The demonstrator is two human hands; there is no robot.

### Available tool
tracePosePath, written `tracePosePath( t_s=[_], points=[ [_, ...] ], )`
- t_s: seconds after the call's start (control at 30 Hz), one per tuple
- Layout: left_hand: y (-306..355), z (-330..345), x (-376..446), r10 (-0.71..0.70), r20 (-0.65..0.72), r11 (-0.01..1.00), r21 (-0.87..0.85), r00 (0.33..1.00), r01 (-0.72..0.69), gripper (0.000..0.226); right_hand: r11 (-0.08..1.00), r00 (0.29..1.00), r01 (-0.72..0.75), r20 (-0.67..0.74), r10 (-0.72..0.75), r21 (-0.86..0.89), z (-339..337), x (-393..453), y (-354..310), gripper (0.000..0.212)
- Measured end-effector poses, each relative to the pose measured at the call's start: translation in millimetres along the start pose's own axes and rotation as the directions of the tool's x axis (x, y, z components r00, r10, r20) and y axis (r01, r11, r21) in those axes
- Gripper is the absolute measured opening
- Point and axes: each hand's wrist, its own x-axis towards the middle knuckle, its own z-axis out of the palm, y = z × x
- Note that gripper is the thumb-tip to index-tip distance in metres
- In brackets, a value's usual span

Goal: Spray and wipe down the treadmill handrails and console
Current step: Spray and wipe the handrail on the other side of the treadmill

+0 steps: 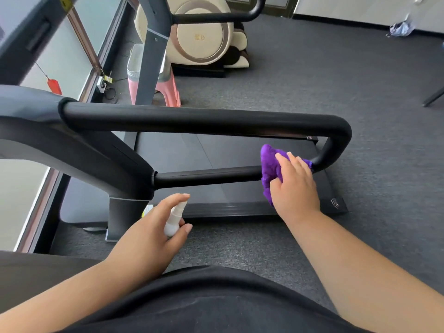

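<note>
A black looped handrail (192, 121) juts from the grey treadmill frame (79, 150), its lower bar (206, 177) running back toward the upright. My right hand (294, 186) holds a bunched purple cloth (270, 167) wrapped against the lower bar near the rail's curved end. My left hand (153, 231) grips a small white spray bottle (175, 218) below the rail, nozzle pointing up and right, index finger over its top. The console is mostly out of frame at upper left.
The treadmill belt deck (216, 155) lies under the rail on grey carpet. Behind stand a pink stool (168, 90), a beige massage chair (204, 32) and another black rail (216, 18). Windows and a red tag (54, 85) line the left side.
</note>
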Motion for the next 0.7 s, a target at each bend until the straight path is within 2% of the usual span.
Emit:
tracePosePath(
  t_s=[0.07,0.1,0.17,0.23,0.4,0.7],
  points=[
    [-1,1,-3,-0.022,-0.011,1.0,-0.002,1.0,0.021,0.067,0.983,0.998,0.051,0.039,-0.045,-0.174,13,-6,-13,0.061],
    [-3,1,-4,-0.031,-0.016,1.0,-0.001,0.999,0.031,0.067,0.969,0.997,0.059,0.064,-0.045,-0.239,20,-8,-21,0.068],
    [-6,0,-9,-0.05,-0.023,0.999,0.001,0.998,0.05,0.068,0.951,0.997,0.053,0.076,-0.031,-0.303,30,-10,-32,0.084],
    [-10,-2,-14,-0.069,-0.031,0.998,-0.003,0.997,0.069,0.068,0.941,0.997,0.05,0.064,-0.03,-0.336,36,-7,-35,0.087],
    [-23,-11,-23,-0.134,-0.06,0.991,-0.014,0.989,0.133,0.062,0.944,0.996,0.068,0.071,-0.048,-0.323,47,-3,-46,0.084],
    [-40,-25,-29,-0.158,-0.075,0.987,-0.017,0.985,0.157,0.058,0.935,0.973,0.206,0.162,-0.165,-0.29,63,-11,-105,0.083]
  ],
)
